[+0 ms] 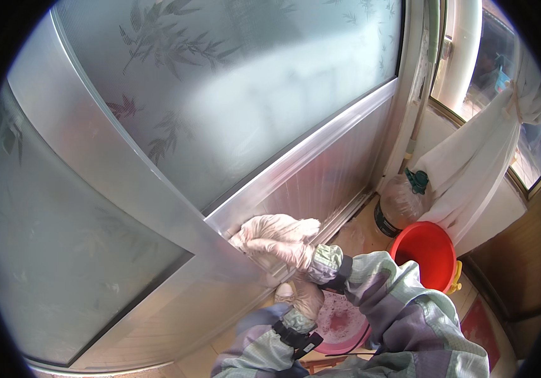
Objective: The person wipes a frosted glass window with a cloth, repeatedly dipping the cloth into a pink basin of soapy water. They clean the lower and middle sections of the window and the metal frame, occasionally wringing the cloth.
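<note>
My right hand (284, 253), in a pale glove, reaches to the lower metal panel of a frosted-glass sliding door (322, 179). It holds a whitish cloth (294, 227) against the aluminium frame beside that panel. Its fingertips are hard to tell from the cloth. Lower down, my left hand (309, 297), also gloved, hangs at the edge of a pink basin (339, 347) with foamy water. The fingers of that hand are partly hidden under the right wrist. Part of a light shoe (284, 291) shows beside it.
A red bucket (424, 255) stands to the right, with a large clear plastic bottle (400, 203) with a green handle behind it. A tied white curtain (478, 151) hangs by the window. A wooden cabinet (511, 264) lies at the far right.
</note>
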Motion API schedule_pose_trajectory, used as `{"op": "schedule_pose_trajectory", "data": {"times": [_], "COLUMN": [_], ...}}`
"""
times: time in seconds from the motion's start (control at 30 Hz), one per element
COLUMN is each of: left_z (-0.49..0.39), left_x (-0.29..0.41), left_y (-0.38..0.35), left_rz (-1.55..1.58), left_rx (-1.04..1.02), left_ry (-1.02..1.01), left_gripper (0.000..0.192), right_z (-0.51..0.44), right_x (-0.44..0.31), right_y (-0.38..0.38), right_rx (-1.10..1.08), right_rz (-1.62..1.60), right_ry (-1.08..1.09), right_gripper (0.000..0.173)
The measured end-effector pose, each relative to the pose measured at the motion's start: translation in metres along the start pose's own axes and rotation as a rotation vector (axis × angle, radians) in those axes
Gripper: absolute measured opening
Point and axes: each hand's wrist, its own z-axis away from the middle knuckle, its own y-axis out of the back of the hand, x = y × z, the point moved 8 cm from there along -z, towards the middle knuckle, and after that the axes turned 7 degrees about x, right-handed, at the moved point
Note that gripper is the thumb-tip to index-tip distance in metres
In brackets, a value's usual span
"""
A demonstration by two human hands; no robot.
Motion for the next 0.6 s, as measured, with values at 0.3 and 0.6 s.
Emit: {"op": "schedule_pose_trajectory", "data": {"times": [0.3, 0.6], "left_z": [-0.005, -0.006], "left_x": [0.01, 0.008], "left_y": [-0.011, -0.005], "left_rz": [0.123, 0.132], "left_rx": [0.173, -0.009], "left_ry": [0.091, 0.059], "left_gripper": [0.05, 0.036], "right_z": [-0.002, -0.006], "right_x": [0.002, -0.031], "right_y": [0.033, -0.009], "right_rx": [0.331, 0.091], "right_rz": [-0.397, -0.111], "right_ry": [-0.134, -0.029], "right_gripper": [0.023, 0.024]}}
